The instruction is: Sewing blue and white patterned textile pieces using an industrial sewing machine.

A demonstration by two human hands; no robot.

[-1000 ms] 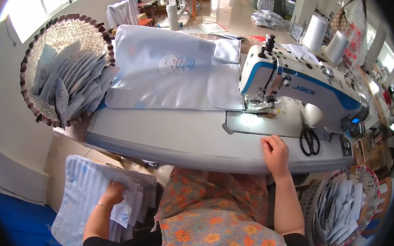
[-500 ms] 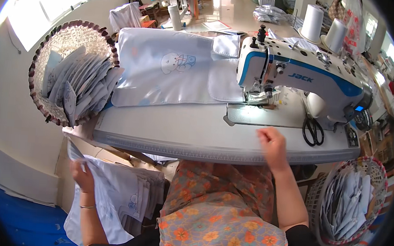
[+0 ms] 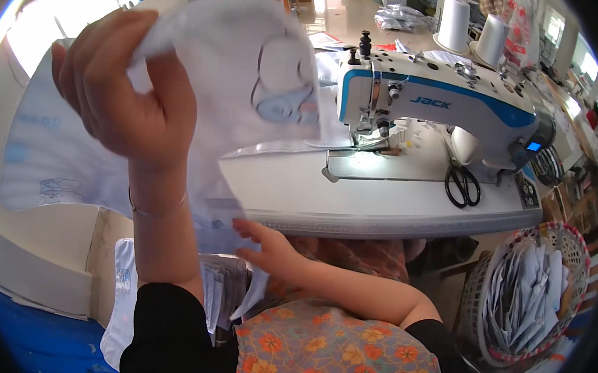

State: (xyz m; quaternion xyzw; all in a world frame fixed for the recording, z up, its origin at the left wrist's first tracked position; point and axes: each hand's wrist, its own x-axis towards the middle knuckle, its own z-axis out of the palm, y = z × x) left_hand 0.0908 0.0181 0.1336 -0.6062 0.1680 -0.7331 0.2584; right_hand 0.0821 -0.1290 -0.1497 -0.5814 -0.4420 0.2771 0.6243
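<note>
Now, the cloth [image 3: 228, 57] is pinched by the left hand [image 3: 125, 91] and spread below it, to both sides; near its low edge the right hand [image 3: 265, 246] is held open, whether touching cannot be told.

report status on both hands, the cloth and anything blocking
Left hand up, gripping printed white cloth. Right hand open, near cloth's lower edge. Cloth hides left part of sewing table.
</note>
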